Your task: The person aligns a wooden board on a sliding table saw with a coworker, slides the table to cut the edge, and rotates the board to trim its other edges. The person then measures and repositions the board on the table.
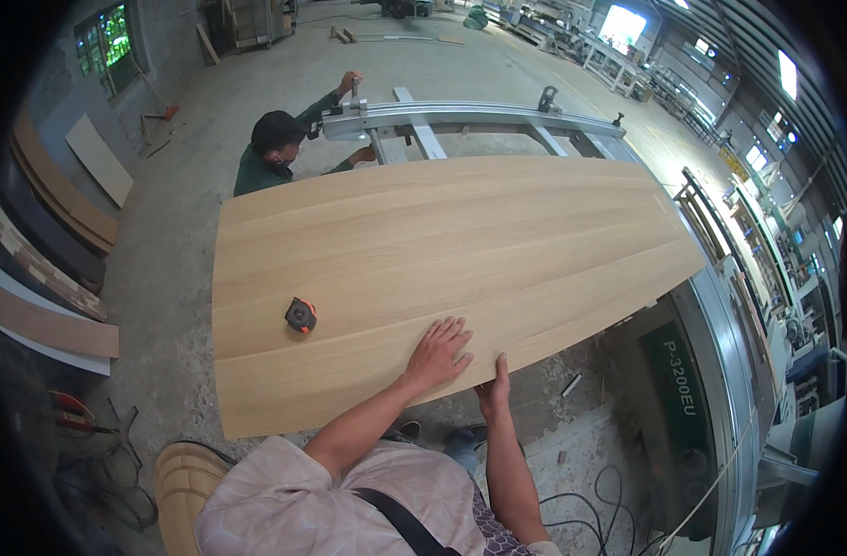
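Observation:
A large wood-grain board (386, 241) lies in front of me, reaching from the near left toward the machine on the right. My left hand (439, 353) rests flat on its top near the close edge, fingers spread. At that same edge my right hand (494, 389) grips the board, thumb up at the rim and the other fingers hidden beneath. To the left of my hands, a black and orange tape measure (301, 315) sits on the board, untouched.
Beyond the board, a co-worker (277, 139) bends with both hands near a metal sliding frame (479, 113). The dark green machine body (678, 398) stands at right. Sheets (57, 320) lean at left. Cables (604, 505) lie on the floor.

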The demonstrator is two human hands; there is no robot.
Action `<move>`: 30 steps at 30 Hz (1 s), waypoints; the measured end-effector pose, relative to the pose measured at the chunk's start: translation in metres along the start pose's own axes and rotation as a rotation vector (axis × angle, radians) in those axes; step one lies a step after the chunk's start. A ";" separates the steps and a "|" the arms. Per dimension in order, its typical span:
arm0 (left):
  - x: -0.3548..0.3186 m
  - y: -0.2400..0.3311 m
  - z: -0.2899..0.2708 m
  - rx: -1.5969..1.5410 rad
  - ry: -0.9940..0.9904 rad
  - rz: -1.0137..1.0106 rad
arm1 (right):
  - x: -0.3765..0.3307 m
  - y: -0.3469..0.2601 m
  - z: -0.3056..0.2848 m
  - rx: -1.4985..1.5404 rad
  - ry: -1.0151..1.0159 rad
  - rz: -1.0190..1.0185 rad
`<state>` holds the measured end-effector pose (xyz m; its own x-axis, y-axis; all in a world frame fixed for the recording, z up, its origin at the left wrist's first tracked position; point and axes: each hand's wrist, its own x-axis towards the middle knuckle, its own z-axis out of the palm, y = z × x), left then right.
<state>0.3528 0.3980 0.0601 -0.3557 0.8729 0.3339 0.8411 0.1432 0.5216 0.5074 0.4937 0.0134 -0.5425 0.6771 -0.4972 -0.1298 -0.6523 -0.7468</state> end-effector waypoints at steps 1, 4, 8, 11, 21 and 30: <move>0.000 -0.001 -0.001 0.002 0.001 -0.008 | 0.000 0.000 0.002 0.007 0.009 0.001; 0.006 0.003 0.002 -0.025 0.020 0.021 | 0.000 -0.002 -0.004 0.042 -0.011 -0.042; 0.014 -0.001 -0.001 -0.061 0.044 0.028 | 0.006 -0.001 0.006 -0.028 0.130 -0.028; 0.018 0.007 -0.002 -0.012 0.052 0.077 | 0.021 0.008 -0.012 -0.003 0.058 0.032; 0.008 -0.013 0.019 0.063 -0.051 0.107 | 0.017 0.011 -0.010 -0.149 0.165 -0.086; 0.011 -0.015 0.022 0.098 -0.064 0.093 | 0.008 0.005 -0.008 -0.182 0.160 -0.102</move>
<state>0.3451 0.4160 0.0386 -0.2507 0.9120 0.3247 0.9059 0.1027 0.4109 0.5091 0.4981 0.0020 -0.3938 0.7910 -0.4681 -0.0175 -0.5156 -0.8566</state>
